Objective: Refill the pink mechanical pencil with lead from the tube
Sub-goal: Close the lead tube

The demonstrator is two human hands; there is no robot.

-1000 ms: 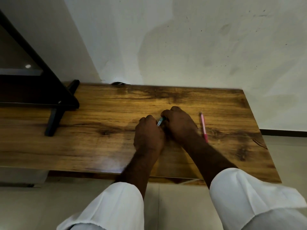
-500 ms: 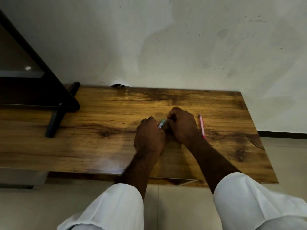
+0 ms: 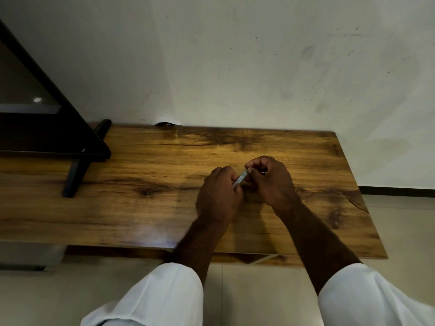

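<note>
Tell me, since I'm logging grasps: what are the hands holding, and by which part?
Both hold the lead tube. The left hand grips its lower end, the right hand pinches its upper end with the fingers. The pencil is not in view.

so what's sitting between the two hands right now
In the head view, a small pale lead tube spans the gap, gripped by the left hand and pinched at its upper end by the right hand. No pink pencil shows.

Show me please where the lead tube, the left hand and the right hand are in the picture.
lead tube point(image 3: 240, 180): head view, on its pale middle between the hands.
left hand point(image 3: 217, 198): head view, on its back.
right hand point(image 3: 273, 182): head view, on its back.
</note>
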